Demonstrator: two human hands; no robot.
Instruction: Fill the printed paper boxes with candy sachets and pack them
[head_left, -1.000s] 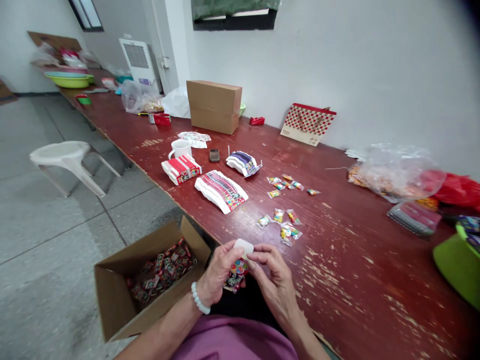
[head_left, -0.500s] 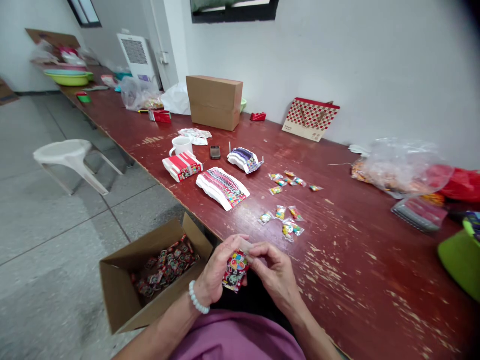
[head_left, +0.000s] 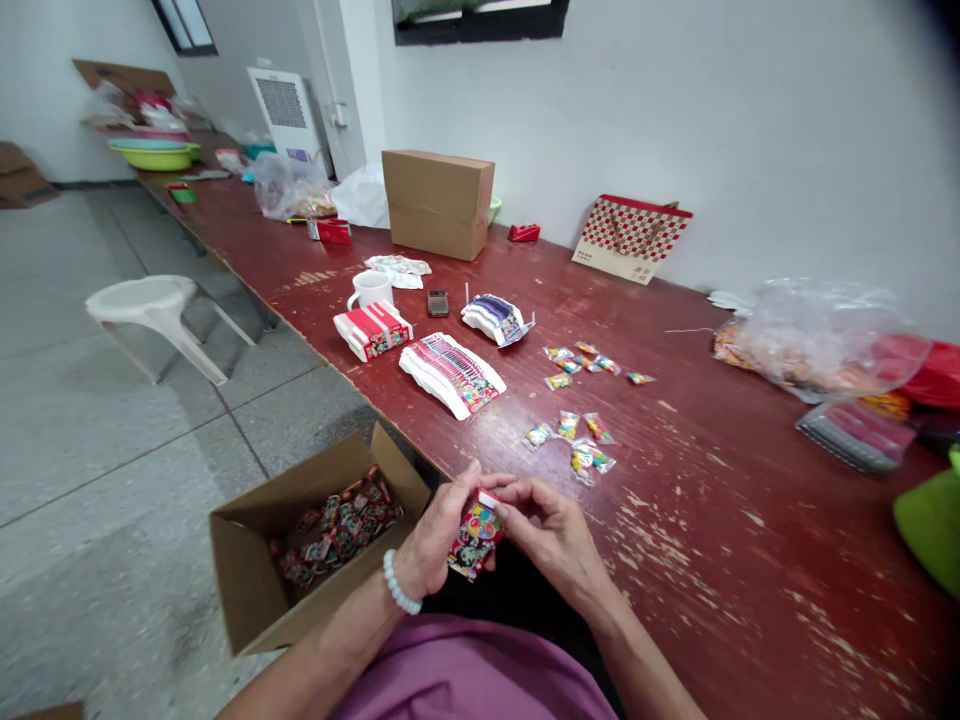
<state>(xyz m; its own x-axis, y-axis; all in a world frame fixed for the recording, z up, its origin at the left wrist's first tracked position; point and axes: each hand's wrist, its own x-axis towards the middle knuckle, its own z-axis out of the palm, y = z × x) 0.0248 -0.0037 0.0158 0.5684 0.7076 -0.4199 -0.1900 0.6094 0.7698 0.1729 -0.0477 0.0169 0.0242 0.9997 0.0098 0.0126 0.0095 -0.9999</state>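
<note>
Now your left hand (head_left: 433, 540) and right hand (head_left: 551, 528) pinch one colourful packet (head_left: 472, 533), steadying both its edges. You hold it just beside the open carton (head_left: 255, 590), keeping filled packets close.

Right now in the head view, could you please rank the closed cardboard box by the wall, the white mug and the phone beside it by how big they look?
1. Closed cardboard box, plainly largest.
2. White mug.
3. Phone, smallest, though near the mug in looks.
</note>
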